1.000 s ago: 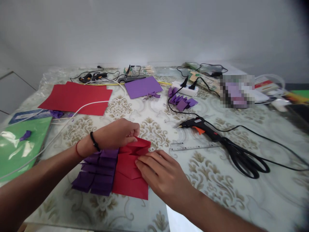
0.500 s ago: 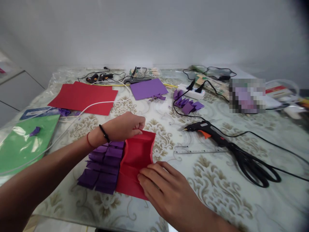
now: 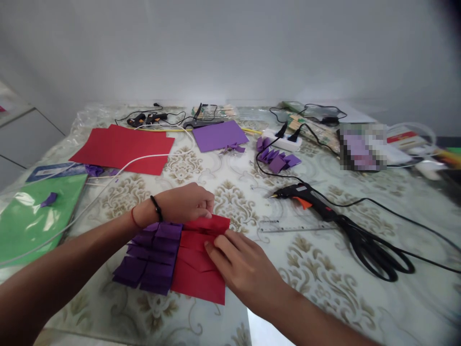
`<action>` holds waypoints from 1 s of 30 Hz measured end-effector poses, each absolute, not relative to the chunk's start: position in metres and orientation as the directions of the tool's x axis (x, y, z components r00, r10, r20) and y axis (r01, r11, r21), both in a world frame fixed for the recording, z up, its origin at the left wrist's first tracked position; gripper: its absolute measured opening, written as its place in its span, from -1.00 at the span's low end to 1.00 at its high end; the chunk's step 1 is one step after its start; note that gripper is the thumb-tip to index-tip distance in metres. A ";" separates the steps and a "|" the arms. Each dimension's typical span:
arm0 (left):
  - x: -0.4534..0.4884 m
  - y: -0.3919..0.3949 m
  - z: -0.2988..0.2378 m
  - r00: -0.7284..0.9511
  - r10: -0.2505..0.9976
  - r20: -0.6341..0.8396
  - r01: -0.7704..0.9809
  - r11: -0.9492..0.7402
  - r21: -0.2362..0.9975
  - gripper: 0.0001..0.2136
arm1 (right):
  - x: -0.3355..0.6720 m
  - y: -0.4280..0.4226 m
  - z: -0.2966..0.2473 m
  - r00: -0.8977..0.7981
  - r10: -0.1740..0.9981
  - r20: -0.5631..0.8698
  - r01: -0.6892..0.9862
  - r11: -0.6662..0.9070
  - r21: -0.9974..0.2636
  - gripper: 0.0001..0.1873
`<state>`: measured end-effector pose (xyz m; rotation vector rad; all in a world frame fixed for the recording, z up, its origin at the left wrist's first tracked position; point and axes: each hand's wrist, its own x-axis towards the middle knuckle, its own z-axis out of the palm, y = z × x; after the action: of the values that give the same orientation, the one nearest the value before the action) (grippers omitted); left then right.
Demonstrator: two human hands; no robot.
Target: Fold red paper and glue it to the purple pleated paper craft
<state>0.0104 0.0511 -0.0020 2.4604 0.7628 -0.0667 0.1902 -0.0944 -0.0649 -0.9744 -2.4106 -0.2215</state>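
A creased sheet of red paper (image 3: pixel 200 286) lies in front of me, folded over at its far end. My left hand (image 3: pixel 192 202) is closed on the far edge of this sheet, fingers curled under. Bent fingers of my right hand (image 3: pixel 248 262) grip and press the paper's right side, where the fold crosses it. Directly left of the red sheet, touching or overlapping it, is a panel of folded purple paper strips (image 3: pixel 151 262) in rows. My left forearm passes over the strips' far end and hides part of them.
To the right lie a black glue gun (image 3: pixel 306 194), black-handled scissors (image 3: pixel 374 250) and a clear ruler (image 3: pixel 295 226). Red sheets (image 3: pixel 122 149), a purple sheet (image 3: pixel 219 136) and green paper (image 3: pixel 39 216) lie further off. A white power strip (image 3: pixel 281 140) has cables trailing across the table.
The red sheet's far end has come down nearer me, its raised curve flattened into a fold. My left hand moved slightly towards me; my right fingers slid up the sheet's right side.
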 end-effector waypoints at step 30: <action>-0.037 -0.052 -0.053 0.855 0.514 0.068 0.518 -0.841 -0.155 -0.52 | 0.194 -0.120 -0.090 -0.585 0.787 0.195 0.766 0.615 -0.187 -0.11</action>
<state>-0.0368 -0.0517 -0.0531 3.1868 0.8940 0.0400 0.1938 -0.1196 -0.0896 -1.2685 -2.5839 0.1204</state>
